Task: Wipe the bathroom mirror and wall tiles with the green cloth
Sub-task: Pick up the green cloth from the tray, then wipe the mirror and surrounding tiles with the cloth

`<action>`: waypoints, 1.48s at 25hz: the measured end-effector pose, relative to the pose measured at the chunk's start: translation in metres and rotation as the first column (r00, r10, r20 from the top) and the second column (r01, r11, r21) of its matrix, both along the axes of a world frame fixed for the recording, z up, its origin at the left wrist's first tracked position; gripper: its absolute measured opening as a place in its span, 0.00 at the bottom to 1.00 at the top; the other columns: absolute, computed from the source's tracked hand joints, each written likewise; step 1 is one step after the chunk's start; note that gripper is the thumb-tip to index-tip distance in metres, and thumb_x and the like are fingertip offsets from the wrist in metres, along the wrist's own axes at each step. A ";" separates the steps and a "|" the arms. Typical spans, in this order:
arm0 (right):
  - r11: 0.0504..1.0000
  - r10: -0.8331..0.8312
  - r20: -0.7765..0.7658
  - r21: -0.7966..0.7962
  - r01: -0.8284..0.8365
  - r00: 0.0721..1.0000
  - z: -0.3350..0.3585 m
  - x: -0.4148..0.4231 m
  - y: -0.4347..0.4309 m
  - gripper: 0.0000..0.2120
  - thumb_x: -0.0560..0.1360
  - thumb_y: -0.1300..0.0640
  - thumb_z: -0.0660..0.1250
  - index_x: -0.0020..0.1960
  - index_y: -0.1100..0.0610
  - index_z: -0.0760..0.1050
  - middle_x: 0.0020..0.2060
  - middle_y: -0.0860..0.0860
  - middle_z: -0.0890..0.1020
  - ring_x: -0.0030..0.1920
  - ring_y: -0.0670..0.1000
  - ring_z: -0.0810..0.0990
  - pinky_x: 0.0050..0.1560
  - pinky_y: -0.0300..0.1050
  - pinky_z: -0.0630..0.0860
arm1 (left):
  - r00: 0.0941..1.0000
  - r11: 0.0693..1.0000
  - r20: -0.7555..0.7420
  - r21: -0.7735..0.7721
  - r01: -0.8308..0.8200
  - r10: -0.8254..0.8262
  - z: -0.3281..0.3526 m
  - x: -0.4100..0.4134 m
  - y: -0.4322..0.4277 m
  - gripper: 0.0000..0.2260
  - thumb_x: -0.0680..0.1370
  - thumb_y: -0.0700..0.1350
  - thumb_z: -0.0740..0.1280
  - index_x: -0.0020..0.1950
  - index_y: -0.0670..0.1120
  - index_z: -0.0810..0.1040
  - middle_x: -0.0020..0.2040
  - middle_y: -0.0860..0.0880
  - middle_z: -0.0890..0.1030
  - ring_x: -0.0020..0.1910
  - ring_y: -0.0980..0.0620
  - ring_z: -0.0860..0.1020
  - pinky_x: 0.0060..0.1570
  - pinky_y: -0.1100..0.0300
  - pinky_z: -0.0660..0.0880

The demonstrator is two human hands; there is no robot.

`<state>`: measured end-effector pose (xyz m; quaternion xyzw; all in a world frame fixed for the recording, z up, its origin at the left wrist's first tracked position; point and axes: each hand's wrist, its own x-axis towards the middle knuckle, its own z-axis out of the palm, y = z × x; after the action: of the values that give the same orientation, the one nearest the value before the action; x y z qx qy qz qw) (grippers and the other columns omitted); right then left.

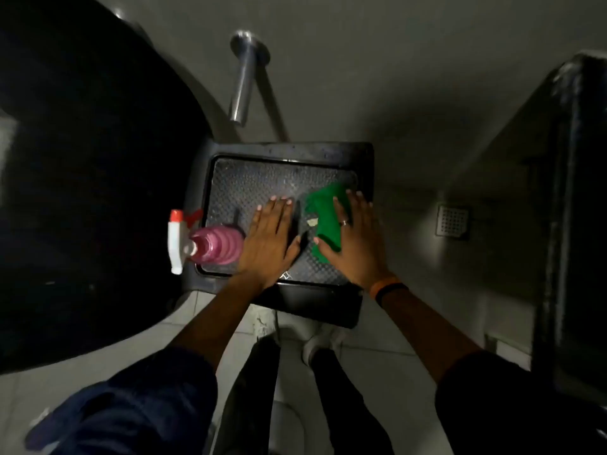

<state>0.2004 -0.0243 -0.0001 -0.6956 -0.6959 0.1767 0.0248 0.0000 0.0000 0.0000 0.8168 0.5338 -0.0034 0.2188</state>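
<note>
A folded green cloth (pixel 323 208) lies on the textured top of a black stool (pixel 285 152). My right hand (pixel 356 243) rests flat over the cloth's right half, fingers spread, thumb at its near edge. My left hand (pixel 271 239) lies flat and open on the stool top just left of the cloth, holding nothing. A pink spray bottle (pixel 215 246) with a white and red trigger head lies on its side at the stool's left edge, beside my left hand. No mirror can be made out in the dim light.
A large dark rounded object (pixel 85 192) fills the left. A metal pipe (pixel 243 77) juts from the grey wall above the stool. A floor drain (pixel 452 221) sits to the right, beside a dark upright edge (pixel 568 208). My feet stand on pale tiles below.
</note>
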 end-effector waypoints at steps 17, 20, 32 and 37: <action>0.986 0.014 0.189 0.163 -0.045 0.982 -0.003 -0.001 0.050 0.28 0.68 0.55 0.74 0.67 0.57 0.74 0.52 0.60 0.81 0.52 0.64 0.80 0.49 0.57 0.76 | 0.994 0.995 0.105 0.101 0.008 -0.019 -0.008 0.024 0.037 0.31 0.83 0.54 0.54 0.80 0.37 0.55 0.81 0.39 0.57 0.81 0.42 0.53 0.80 0.45 0.52; 0.964 -0.059 0.184 0.265 0.008 0.981 0.090 0.009 0.066 0.30 0.69 0.54 0.73 0.69 0.57 0.72 0.57 0.59 0.80 0.55 0.63 0.79 0.53 0.58 0.76 | 0.986 0.965 0.150 0.260 0.031 -0.073 0.077 0.035 0.065 0.31 0.82 0.55 0.55 0.80 0.39 0.55 0.82 0.41 0.56 0.82 0.44 0.52 0.80 0.46 0.52; 0.306 -0.163 0.027 0.952 0.025 0.986 0.608 0.051 0.163 0.26 0.71 0.53 0.64 0.69 0.56 0.71 0.58 0.58 0.80 0.52 0.60 0.77 0.51 0.53 0.69 | 0.946 0.451 0.256 0.881 -0.142 -0.201 0.596 0.084 0.162 0.34 0.82 0.58 0.55 0.81 0.38 0.53 0.82 0.41 0.53 0.82 0.45 0.49 0.81 0.49 0.47; 0.029 -0.192 0.038 0.999 -0.033 0.981 0.762 0.069 0.180 0.28 0.71 0.54 0.66 0.71 0.55 0.68 0.60 0.58 0.79 0.54 0.59 0.74 0.52 0.54 0.70 | 0.939 0.218 0.220 0.962 -0.164 -0.263 0.749 0.102 0.186 0.34 0.82 0.57 0.55 0.81 0.38 0.53 0.82 0.40 0.55 0.82 0.45 0.49 0.81 0.48 0.49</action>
<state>0.2696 0.1554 0.7623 -0.5316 -0.5819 -0.4153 0.4542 0.1021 0.1858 0.7492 0.7765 0.3445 0.4635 -0.2521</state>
